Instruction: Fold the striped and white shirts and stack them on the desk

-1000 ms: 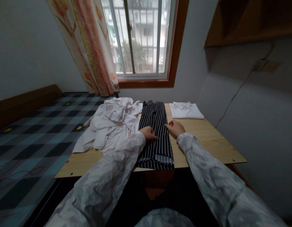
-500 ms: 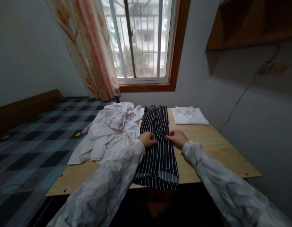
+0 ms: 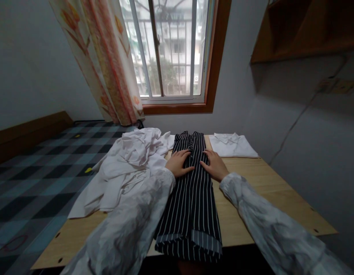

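Note:
A black shirt with white stripes lies lengthwise on a wooden board, folded into a long narrow strip, its near end hanging at the board's front edge. On the strip's left side rests my left hand, fingers spread and flat on the cloth. My right hand lies at the right edge with its fingers apart, the tips touching the fabric. Neither hand grips anything. A ruffle or collar-like gather shows near the far end.
Left of the striped cloth is a loose heap of white garments. A neatly folded white shirt sits at the board's back right. A checked bed adjoins on the left; a window and curtain stand behind.
Both hands have gone from pinching the striped cloth to lying on it with fingers spread. The view has shifted slightly, so the board appears nearer.

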### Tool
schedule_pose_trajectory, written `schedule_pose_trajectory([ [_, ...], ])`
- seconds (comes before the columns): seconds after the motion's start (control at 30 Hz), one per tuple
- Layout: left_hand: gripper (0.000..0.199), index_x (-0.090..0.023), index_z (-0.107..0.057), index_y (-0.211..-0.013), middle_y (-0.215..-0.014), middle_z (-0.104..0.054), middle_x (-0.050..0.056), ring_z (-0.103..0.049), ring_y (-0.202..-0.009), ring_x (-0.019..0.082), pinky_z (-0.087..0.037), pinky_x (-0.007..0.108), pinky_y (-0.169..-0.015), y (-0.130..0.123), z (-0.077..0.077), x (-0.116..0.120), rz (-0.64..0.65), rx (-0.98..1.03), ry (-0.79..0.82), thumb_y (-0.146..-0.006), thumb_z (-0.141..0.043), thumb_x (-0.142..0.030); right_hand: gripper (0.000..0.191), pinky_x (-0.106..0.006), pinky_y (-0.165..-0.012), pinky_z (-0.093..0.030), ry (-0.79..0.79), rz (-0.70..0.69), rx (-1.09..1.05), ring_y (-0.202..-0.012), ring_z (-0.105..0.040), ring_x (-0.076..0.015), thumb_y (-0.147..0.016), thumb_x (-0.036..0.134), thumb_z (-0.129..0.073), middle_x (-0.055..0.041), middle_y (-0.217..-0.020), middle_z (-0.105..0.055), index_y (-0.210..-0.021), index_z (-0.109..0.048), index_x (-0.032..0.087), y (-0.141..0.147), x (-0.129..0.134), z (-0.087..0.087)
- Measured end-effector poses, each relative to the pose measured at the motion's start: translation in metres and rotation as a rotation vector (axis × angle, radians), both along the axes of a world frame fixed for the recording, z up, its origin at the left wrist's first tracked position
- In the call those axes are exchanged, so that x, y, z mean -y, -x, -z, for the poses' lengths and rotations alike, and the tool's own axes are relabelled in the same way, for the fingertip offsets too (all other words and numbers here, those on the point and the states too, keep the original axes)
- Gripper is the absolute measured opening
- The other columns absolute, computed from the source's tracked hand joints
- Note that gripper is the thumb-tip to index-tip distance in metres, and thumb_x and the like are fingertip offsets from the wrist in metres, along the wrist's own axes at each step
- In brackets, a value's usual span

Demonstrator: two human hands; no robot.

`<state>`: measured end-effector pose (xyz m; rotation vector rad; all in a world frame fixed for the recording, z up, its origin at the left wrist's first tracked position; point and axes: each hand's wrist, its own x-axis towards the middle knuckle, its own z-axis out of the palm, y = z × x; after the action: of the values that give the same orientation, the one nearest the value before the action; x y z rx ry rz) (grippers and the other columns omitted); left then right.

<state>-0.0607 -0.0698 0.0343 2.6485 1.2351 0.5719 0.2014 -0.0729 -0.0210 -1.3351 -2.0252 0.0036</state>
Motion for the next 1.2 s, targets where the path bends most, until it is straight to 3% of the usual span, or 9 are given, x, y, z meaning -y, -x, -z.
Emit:
schedule_pose_trajectory([
  [0.1,0.084,-0.017,-0.043,-0.165,-0.175,-0.037,0.019,-0.032,-0.164,0.034,-0.017,0.055,-0.136,-0.001,0.022,0.004,-0.026,-0.102,0.052,-0.099,-0.061,-0.065,0.066,-0.057,-0.13,-0.034,0.052,-0.102,0.091,-0.159,-0.041,-0.0342,-0.104,0.048,-0.06,-0.0191,-0.171,-0.044,-0.161,-0.049,0.017,0.003,-0.013,0.01],
  [0.2,0.084,-0.016,-0.038,-0.169,-0.178,-0.033,0.019,-0.027,-0.167,0.034,-0.016,0.057,-0.136,-0.002,0.036,0.015,-0.042,-0.152,0.051,-0.104,-0.05,-0.067,0.069,-0.059,-0.132,-0.031,0.141,-0.151,0.184,-0.162,-0.037,-0.0338,-0.107,0.051,-0.054,-0.0187,-0.173,-0.041,-0.166,-0.044,0.018,0.006,-0.015,0.016],
  [0.6,0.085,-0.017,-0.037,-0.171,-0.179,-0.029,0.016,-0.027,-0.167,0.034,-0.02,0.056,-0.137,-0.006,0.036,0.052,-0.019,-0.153,0.071,-0.104,-0.049,-0.066,0.073,-0.062,-0.132,-0.028,0.216,-0.18,0.272,-0.165,-0.032,-0.0335,-0.108,0.058,-0.053,-0.0132,-0.177,-0.035,-0.172,-0.037,0.026,-0.002,0.018,0.014],
  [0.77,0.089,-0.018,-0.048,-0.166,-0.174,-0.04,0.016,-0.041,-0.16,0.036,-0.033,0.051,-0.132,-0.003,0.024,0.061,0.013,-0.15,0.103,-0.097,-0.056,-0.073,0.073,-0.063,-0.131,-0.03,0.202,-0.2,0.256,-0.16,-0.04,-0.0356,-0.103,0.055,-0.061,-0.0135,-0.174,-0.041,-0.168,-0.044,0.027,-0.003,0.035,0.005],
  [0.93,0.083,-0.022,-0.064,-0.153,-0.167,-0.052,0.014,-0.055,-0.147,0.041,-0.046,0.053,-0.121,0.0,-0.002,0.068,0.04,-0.195,0.17,-0.09,-0.061,-0.077,0.072,-0.06,-0.13,-0.033,0.137,-0.216,0.216,-0.152,-0.048,-0.0367,-0.099,0.052,-0.068,-0.0152,-0.166,-0.053,-0.163,-0.051,0.024,-0.005,0.062,-0.004],
  [1.0,0.076,-0.026,-0.073,-0.139,-0.154,-0.065,0.013,-0.064,-0.134,0.039,-0.053,0.048,-0.111,-0.002,-0.016,0.059,0.052,-0.208,0.231,-0.088,-0.062,-0.08,0.066,-0.059,-0.128,-0.035,0.12,-0.236,0.191,-0.144,-0.054,-0.037,-0.098,0.051,-0.07,-0.015,-0.158,-0.059,-0.156,-0.058,0.024,-0.007,0.067,-0.011],
  [1.07,0.064,-0.027,-0.079,-0.12,-0.127,-0.078,0.011,-0.074,-0.113,0.034,-0.057,0.041,-0.095,-0.007,-0.031,0.042,0.004,-0.206,0.315,-0.088,-0.064,-0.08,0.049,-0.057,-0.121,-0.042,0.116,-0.258,0.156,-0.132,-0.061,-0.0355,-0.099,0.046,-0.068,-0.014,-0.144,-0.068,-0.143,-0.066,0.025,-0.008,0.062,-0.018],
  [1.13,0.05,-0.025,-0.079,-0.106,-0.106,-0.081,0.009,-0.075,-0.098,0.028,-0.055,0.035,-0.084,-0.017,-0.041,0.018,-0.089,-0.131,0.325,-0.095,-0.061,-0.07,0.028,-0.051,-0.11,-0.049,0.13,-0.261,0.094,-0.117,-0.067,-0.0321,-0.101,0.039,-0.064,-0.0119,-0.125,-0.074,-0.124,-0.072,0.024,-0.009,0.049,-0.023],
  [1.2,0.043,-0.023,-0.077,-0.098,-0.104,-0.081,0.009,-0.074,-0.097,0.026,-0.052,0.032,-0.082,-0.032,-0.044,-0.006,-0.209,-0.037,0.251,-0.099,-0.06,-0.063,0.017,-0.045,-0.096,-0.053,0.144,-0.225,-0.004,-0.102,-0.069,-0.0283,-0.102,0.032,-0.06,-0.0091,-0.107,-0.075,-0.108,-0.072,0.023,-0.007,0.032,-0.023],
])
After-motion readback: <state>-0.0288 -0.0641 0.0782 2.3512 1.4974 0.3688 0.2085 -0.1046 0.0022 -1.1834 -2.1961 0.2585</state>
